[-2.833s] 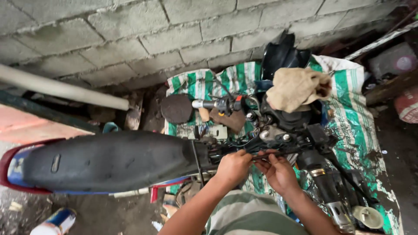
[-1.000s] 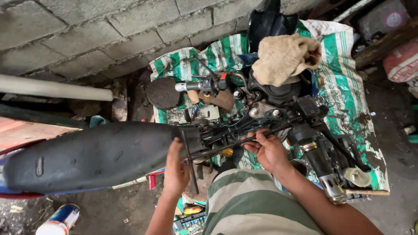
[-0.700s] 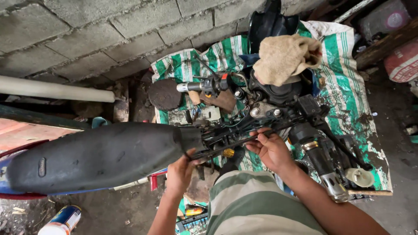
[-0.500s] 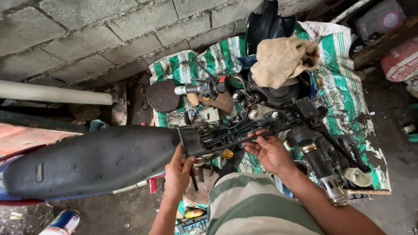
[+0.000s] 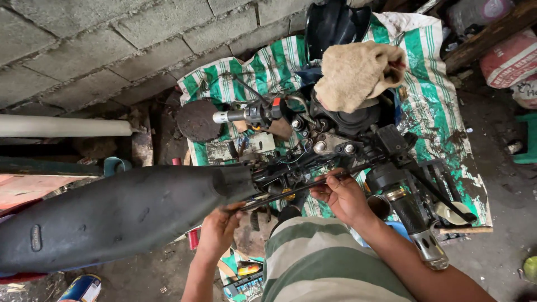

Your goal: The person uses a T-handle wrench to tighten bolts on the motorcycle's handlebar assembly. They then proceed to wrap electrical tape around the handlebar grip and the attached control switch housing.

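I look down on a stripped motorcycle with a long black seat (image 5: 112,215) on the left and its handlebars on the right. A thin dark rod (image 5: 282,194) runs slantwise just behind the seat's front end. My left hand (image 5: 221,229) grips the rod's lower left end next to the seat. My right hand (image 5: 342,197) pinches the rod's upper right end beside the right handlebar grip (image 5: 417,226). A beige rag (image 5: 358,70) lies over the headlight area. The left handlebar (image 5: 246,116) sticks out toward the wall.
A green-and-white striped tarp (image 5: 442,78) lies under the bike. Behind it stands a concrete block wall (image 5: 112,39) with a white pipe (image 5: 61,126). A dark round disc (image 5: 198,120), tools (image 5: 243,277) on the floor, a blue can (image 5: 81,289) and sacks (image 5: 512,56) surround me.
Earlier both hands worked close together at the middle. My left hand then dropped below the seat's front and has come up onto the rod's left end. My right hand stayed on the rod.
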